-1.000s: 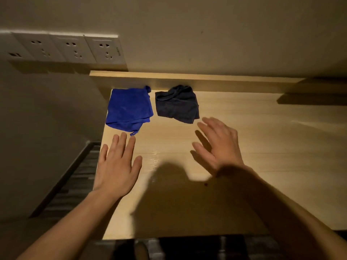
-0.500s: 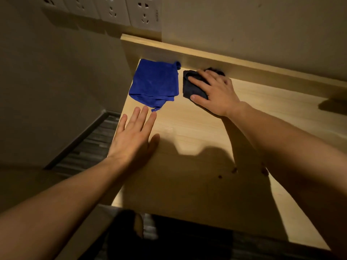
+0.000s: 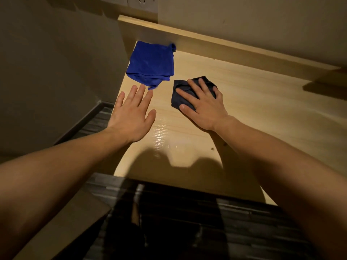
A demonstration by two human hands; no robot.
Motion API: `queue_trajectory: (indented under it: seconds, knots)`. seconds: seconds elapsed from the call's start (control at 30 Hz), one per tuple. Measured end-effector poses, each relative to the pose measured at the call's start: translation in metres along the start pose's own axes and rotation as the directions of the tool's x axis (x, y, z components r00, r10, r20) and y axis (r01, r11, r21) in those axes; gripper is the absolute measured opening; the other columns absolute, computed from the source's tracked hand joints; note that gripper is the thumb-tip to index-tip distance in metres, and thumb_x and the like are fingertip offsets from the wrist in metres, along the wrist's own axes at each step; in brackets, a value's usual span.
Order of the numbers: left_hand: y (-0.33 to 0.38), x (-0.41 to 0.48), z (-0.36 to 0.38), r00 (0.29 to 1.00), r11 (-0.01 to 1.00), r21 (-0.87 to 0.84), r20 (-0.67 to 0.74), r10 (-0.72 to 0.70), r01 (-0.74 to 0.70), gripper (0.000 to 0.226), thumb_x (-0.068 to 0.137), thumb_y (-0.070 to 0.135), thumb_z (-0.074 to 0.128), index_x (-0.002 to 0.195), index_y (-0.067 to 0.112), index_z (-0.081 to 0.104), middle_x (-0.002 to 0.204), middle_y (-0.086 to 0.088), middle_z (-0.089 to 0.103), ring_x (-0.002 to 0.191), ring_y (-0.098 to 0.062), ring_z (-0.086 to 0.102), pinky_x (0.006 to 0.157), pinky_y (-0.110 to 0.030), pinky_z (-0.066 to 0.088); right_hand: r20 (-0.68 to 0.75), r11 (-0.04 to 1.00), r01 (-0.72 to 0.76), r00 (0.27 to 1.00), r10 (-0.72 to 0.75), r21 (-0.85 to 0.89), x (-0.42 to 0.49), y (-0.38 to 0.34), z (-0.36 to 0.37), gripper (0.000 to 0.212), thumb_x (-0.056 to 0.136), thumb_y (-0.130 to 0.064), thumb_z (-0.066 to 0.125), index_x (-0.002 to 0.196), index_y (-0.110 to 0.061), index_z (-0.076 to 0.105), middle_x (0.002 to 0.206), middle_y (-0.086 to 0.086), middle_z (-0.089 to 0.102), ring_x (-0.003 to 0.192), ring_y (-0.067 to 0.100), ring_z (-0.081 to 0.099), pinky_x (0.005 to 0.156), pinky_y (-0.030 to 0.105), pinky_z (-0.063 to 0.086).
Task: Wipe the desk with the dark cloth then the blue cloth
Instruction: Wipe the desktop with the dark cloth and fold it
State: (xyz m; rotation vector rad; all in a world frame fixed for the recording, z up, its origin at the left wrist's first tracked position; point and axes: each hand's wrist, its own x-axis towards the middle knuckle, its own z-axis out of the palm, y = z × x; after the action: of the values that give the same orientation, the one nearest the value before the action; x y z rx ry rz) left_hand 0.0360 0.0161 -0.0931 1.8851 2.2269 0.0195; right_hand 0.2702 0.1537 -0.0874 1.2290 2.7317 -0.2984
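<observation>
The dark cloth [image 3: 179,94] lies bunched on the light wooden desk [image 3: 262,109], a little right of the desk's left end. My right hand [image 3: 202,105] presses flat on top of it, fingers spread over the cloth, so most of the cloth is hidden. The blue cloth [image 3: 151,65] lies folded at the desk's far left corner, against the raised back ledge. My left hand [image 3: 131,117] is flat and open by the desk's left edge, just in front of the blue cloth, touching neither cloth.
A raised wooden ledge [image 3: 225,47] runs along the back of the desk against the wall. A wall socket [image 3: 140,1] sits above the far left corner. Left of and below the desk is dark striped floor [image 3: 169,222]. The desk stretches on to the right.
My right hand reached the dark cloth at the back, landed on it and has dragged it toward me, away from the ledge. My left hand stayed by the left edge.
</observation>
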Motion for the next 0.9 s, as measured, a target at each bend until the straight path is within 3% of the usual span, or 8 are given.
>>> queue_trajectory:
  seconds: [0.6,0.9]
  knots:
    - [-0.007,0.0,0.003,0.999,0.999,0.018,-0.024,0.048,-0.047,0.072,0.109,0.058,0.01,0.172,0.022,0.006,0.18,-0.009,0.002,0.166,-0.031,-0.003,0.132,-0.057,0.003,0.034,0.998,0.041,0.999,-0.042,0.042,-0.129,-0.088,0.036,0.058,0.102,-0.069,0.014,0.158,-0.057,0.008,0.173,-0.01,0.001,0.159,0.019,-0.009,0.123,0.054,0.002]
    - [-0.008,-0.003,0.005,0.998,0.998,0.011,-0.021,0.059,-0.059,0.073,0.11,0.055,0.01,0.172,0.018,0.004,0.18,-0.012,-0.001,0.166,-0.033,-0.004,0.132,-0.057,0.001,0.054,0.993,0.08,0.995,-0.084,0.083,-0.162,-0.12,0.046,0.057,0.105,-0.062,0.023,0.161,-0.049,0.018,0.172,-0.009,0.012,0.159,0.017,-0.002,0.119,0.045,0.011]
